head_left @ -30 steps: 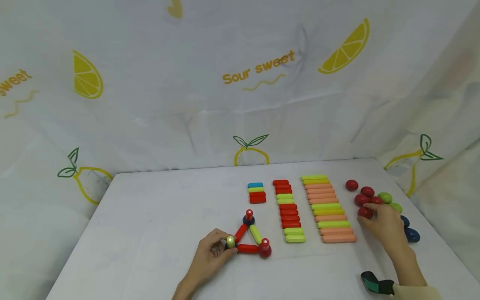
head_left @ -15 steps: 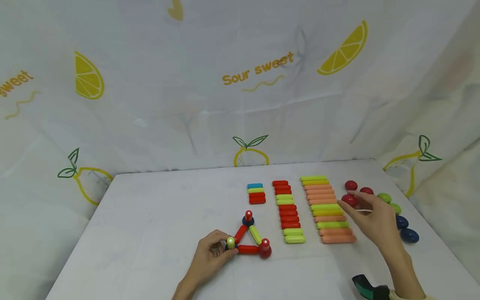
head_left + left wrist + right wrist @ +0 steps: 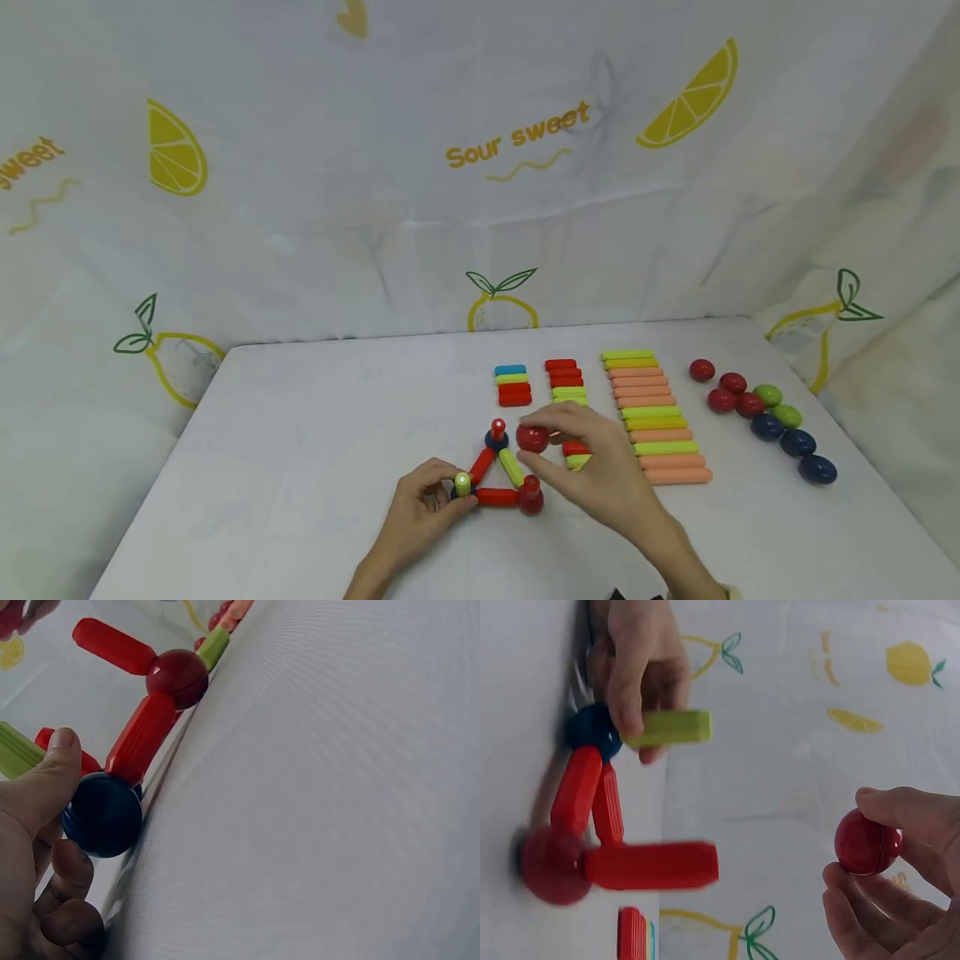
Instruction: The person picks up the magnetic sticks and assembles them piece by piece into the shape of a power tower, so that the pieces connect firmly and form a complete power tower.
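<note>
Head view shows the right hand [image 3: 600, 475] pinching a red ball [image 3: 532, 438] between thumb and fingers above the frame [image 3: 498, 475], whose blue ball [image 3: 101, 815] the left hand [image 3: 420, 517] grips; the ball looks light, hard and slick, best held across its middle.

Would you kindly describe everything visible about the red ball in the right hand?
The red ball is small, round and glossy, like smooth plastic, and looks whole. The right hand pinches it between thumb and fingertips, lifted off the table, just above the triangle of sticks and touching none of them. Nothing but the fingers touches it.
</note>
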Available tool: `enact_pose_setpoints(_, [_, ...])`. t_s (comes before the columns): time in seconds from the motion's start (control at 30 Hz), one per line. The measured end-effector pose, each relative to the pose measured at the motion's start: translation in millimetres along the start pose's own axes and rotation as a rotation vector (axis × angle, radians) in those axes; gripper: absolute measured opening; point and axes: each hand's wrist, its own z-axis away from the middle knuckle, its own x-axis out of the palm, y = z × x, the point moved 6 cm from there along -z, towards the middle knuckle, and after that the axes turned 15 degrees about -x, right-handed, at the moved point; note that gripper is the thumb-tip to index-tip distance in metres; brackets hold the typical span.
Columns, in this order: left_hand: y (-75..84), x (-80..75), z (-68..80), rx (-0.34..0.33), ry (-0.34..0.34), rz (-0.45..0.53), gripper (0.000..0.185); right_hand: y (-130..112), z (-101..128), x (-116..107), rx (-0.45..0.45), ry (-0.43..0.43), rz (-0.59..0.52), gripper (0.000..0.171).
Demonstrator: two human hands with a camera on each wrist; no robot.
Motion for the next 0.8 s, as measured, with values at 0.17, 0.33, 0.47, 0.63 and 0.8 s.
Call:
enact_pose_setpoints(0.17, [3.4, -0.6, 0.5, 0.049, 0.022, -0.015, 0.02, -17, -6, 41, -0.064, -0.109, -0.13, 0.033])
enact_pose_setpoints(0.33, [6.2, -0.6, 1.1, 0.098, 0.043, -0.039, 0.023, -21, -8, 71, -0.081, -0.211, -0.12, 0.03])
enact_pose_setpoints(0.47, [6.2, 0.4, 0.2, 0.111, 0.035, -0.036, 0.027, -16, -3, 82, -0.021, -0.259, -0.12, 0.029])
enact_pose_setpoints(0.63, [6.0, 0.2, -1.7, 0.113, 0.044, -0.045, 0.023, -12, -1, 85, -0.004, -0.259, -0.112, 0.031])
enact_pose_setpoints(0.8, [5.7, -0.5, -1.2, 0.104, 0.049, -0.047, 0.023, -11, -3, 82, -0.023, -0.255, -0.095, 0.032])
